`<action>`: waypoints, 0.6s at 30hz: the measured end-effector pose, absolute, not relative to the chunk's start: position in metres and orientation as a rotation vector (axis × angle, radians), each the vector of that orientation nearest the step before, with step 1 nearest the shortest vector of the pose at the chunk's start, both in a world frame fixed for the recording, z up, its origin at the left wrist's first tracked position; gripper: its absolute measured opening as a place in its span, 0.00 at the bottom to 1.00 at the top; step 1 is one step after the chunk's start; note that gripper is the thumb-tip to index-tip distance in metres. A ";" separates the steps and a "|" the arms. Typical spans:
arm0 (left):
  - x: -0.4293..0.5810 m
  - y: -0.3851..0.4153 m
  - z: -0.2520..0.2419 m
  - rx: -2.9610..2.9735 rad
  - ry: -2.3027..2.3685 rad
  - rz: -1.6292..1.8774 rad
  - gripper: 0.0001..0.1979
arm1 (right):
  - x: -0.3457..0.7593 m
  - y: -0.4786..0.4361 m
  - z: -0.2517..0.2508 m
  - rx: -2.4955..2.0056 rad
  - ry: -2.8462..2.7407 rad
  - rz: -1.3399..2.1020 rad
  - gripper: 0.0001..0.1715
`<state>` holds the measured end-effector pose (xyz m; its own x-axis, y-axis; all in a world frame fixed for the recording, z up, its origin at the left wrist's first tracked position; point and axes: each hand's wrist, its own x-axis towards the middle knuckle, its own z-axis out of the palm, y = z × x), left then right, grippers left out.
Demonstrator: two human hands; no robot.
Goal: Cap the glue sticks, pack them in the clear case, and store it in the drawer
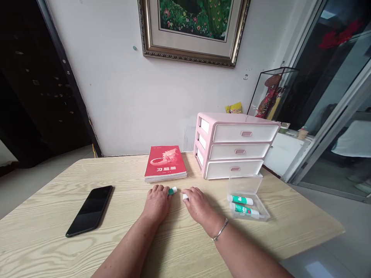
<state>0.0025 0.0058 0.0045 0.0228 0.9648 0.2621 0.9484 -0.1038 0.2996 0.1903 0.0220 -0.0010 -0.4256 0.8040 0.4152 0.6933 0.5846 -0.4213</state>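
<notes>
My left hand [156, 200] is closed around a green glue stick [172, 191], whose white end sticks out toward the right. Across a small gap, my right hand [198, 202] pinches a small white cap [185, 196]; the fingers hide part of it. Both hands rest low over the wooden table. To the right of them, a clear plastic box [263, 212] stands with its lid raised. Inside lie two more green-and-white glue sticks, an upper one [241, 200] and a lower one [245, 210].
A red book [165, 162] lies just beyond my hands. Behind the clear box stands a pink-and-white three-drawer unit [239, 150], its drawers closed. A black phone [89, 210] lies at the left on the wooden table [121, 181]. The wall [116, 96] rises along the table's far side.
</notes>
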 end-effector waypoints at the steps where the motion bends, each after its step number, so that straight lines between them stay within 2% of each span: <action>1: 0.002 0.005 0.004 2.192 2.067 0.634 0.12 | 0.190 0.023 -0.002 -1.182 -2.166 0.339 0.17; 5: -0.002 -0.008 0.014 2.106 1.902 0.712 0.13 | 0.191 0.028 0.000 -1.095 -1.758 0.842 0.15; 8: -0.001 -0.025 0.029 1.815 1.501 0.875 0.14 | 0.196 0.029 0.009 -0.959 -1.547 1.089 0.23; 12: 0.008 -0.040 0.044 1.441 1.130 0.931 0.18 | 0.201 0.023 0.023 -0.844 -1.437 1.277 0.29; 18: 0.012 -0.041 0.045 1.381 1.080 0.896 0.18 | 0.204 0.014 0.034 -0.788 -1.465 1.354 0.28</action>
